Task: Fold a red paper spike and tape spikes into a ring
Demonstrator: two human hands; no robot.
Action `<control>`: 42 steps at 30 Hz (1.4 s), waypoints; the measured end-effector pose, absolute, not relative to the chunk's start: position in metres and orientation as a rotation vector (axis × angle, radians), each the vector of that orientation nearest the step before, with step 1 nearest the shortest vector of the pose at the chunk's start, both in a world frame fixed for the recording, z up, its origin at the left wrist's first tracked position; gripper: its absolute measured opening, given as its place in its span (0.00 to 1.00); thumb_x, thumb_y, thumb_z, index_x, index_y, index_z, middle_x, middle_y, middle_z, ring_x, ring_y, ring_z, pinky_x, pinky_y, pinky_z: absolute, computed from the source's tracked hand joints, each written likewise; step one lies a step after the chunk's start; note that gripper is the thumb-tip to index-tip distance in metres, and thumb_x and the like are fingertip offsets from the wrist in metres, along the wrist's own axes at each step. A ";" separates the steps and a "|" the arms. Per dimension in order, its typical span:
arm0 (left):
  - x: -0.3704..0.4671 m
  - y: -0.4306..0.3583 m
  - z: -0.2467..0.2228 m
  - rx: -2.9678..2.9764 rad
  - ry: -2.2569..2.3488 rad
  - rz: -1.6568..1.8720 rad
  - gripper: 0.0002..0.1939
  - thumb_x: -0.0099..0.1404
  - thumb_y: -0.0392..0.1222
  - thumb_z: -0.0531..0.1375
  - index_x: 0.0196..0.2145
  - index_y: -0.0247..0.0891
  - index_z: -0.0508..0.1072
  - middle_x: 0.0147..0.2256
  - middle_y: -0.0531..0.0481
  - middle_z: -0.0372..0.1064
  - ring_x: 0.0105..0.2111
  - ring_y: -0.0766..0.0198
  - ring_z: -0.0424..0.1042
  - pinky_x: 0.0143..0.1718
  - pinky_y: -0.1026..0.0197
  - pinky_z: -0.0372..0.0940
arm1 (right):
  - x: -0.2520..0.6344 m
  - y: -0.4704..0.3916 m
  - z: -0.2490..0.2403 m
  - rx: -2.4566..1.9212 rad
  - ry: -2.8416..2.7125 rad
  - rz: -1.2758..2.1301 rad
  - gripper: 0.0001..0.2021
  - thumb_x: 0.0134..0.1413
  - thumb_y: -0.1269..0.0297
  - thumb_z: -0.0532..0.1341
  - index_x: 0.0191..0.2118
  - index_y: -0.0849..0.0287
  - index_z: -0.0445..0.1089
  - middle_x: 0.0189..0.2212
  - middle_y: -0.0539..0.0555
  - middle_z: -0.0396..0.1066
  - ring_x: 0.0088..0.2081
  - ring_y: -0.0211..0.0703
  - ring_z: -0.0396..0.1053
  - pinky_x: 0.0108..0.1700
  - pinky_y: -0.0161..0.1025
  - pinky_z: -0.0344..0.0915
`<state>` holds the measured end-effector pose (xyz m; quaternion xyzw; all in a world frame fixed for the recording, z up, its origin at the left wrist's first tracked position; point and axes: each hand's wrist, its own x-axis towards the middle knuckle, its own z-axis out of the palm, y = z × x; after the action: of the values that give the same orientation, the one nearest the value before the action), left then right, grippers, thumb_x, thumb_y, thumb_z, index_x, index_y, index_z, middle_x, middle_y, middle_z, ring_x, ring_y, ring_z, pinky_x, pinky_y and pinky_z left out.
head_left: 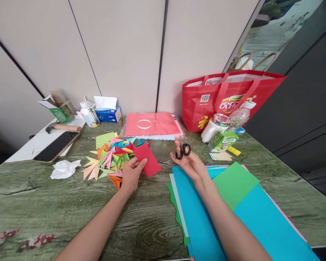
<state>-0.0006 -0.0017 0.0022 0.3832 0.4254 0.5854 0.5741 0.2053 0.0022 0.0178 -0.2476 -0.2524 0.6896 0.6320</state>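
Observation:
My left hand [132, 173] pinches a red paper rectangle [150, 161] by its lower left edge, thumb on top. Black-handled scissors [182, 149] rest on the fingers of my right hand [191, 165], which is turned palm up, blades pointing away from me. Behind and left of my left hand lies a pile of folded, pointed paper pieces [108, 156] in many colours. Beneath my right forearm is a stack of large blue sheets [198, 214], with a green sheet [236, 185] on top.
A crumpled tissue [65, 169], a phone [57, 145] and a hammer [63, 127] are at the left. Red paper in a plastic sleeve [152, 125] lies at the back. A red bag [201, 105], a white mug [213, 130], a green box [223, 140] and a glue stick [234, 150] are at the right.

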 end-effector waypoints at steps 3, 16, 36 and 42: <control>-0.001 -0.001 0.001 0.896 0.998 1.392 0.15 0.48 0.43 0.66 0.34 0.35 0.75 0.31 0.47 0.76 0.24 0.64 0.72 0.21 0.67 0.66 | 0.198 0.000 0.016 -0.657 -0.644 1.556 0.15 0.37 0.63 0.69 0.36 0.55 0.69 0.30 0.45 0.71 0.23 0.30 0.66 0.46 0.44 0.65; 0.003 -0.005 0.004 0.890 0.960 1.335 0.18 0.48 0.44 0.66 0.35 0.32 0.71 0.27 0.46 0.76 0.21 0.61 0.73 0.20 0.62 0.69 | 0.159 -0.014 0.003 -1.088 -1.052 1.356 0.22 0.29 0.58 0.71 0.32 0.58 0.63 0.24 0.46 0.69 0.21 0.39 0.70 0.26 0.36 0.65; 0.002 -0.005 0.004 0.866 0.976 1.303 0.15 0.46 0.44 0.67 0.31 0.32 0.75 0.24 0.48 0.75 0.19 0.65 0.71 0.19 0.64 0.68 | 0.160 -0.016 0.008 -1.122 -1.032 1.425 0.19 0.31 0.59 0.69 0.31 0.62 0.65 0.24 0.50 0.71 0.17 0.38 0.70 0.18 0.30 0.60; 0.002 -0.006 0.005 0.859 0.986 1.289 0.16 0.46 0.44 0.67 0.32 0.32 0.75 0.26 0.46 0.76 0.21 0.62 0.72 0.21 0.62 0.68 | 0.161 -0.016 0.009 -1.138 -1.037 1.423 0.19 0.31 0.58 0.69 0.31 0.62 0.66 0.25 0.51 0.72 0.17 0.38 0.70 0.17 0.30 0.58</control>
<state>0.0017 -0.0058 0.0048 0.3715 0.4267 0.5577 0.6074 0.1608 -0.0157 0.0094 -0.4704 -0.4287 0.5881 0.4990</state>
